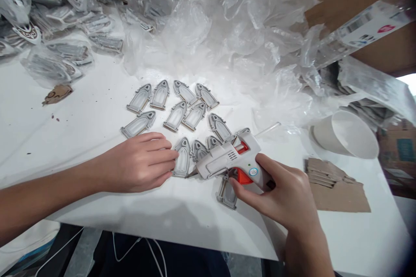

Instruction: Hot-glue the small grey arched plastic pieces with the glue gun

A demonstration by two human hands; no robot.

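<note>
White-and-red glue gun [216,162], right of frame centre, closed firmly in our right hand [282,197]; its nozzle points left, near the base of an arched grey piece [182,158]. Our left hand [146,162], left of centre, sets its fingertips at that piece's left edge; whether they pinch it, we cannot tell. Around it, mid-frame, we note similar pieces [194,116]. Farther out: torn cardboard [344,197] lower right, white tub [347,134] above it, clear plastic bags [224,30] top centre, bagged parts [65,0] upper left.

The pale-grey glue gun [221,162] has an orange trigger [243,176].
</note>
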